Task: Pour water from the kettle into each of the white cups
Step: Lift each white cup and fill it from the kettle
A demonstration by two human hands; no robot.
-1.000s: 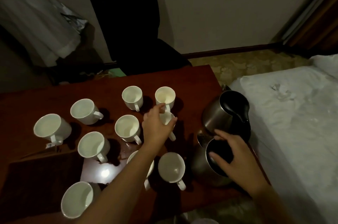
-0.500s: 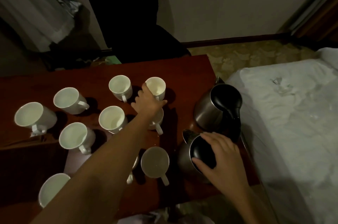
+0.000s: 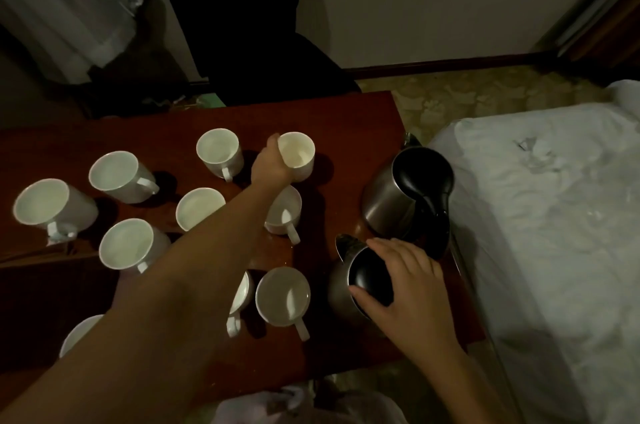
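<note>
Several white cups stand on the dark red table (image 3: 363, 118). My left hand (image 3: 272, 163) reaches across them and grips the far right cup (image 3: 298, 155) by its left side. My forearm hides part of the cups beneath it. Two steel kettles with black lids stand at the table's right edge. My right hand (image 3: 403, 279) rests on the black lid of the near kettle (image 3: 341, 288), fingers curled over its rim. The far kettle (image 3: 398, 201) stands behind it, untouched. A cup (image 3: 283, 295) stands just left of the near kettle.
A bed with a white sheet (image 3: 554, 215) runs along the table's right side, close to the kettles. A black chair (image 3: 242, 42) stands behind the table. Pale fabric (image 3: 69, 7) hangs at the far left. A crumpled bag (image 3: 294, 403) lies below the table's near edge.
My left hand has moved from the middle cup to the far right cup and closed on its side. My right hand stays on the near kettle's lid. The view has tilted downward.
</note>
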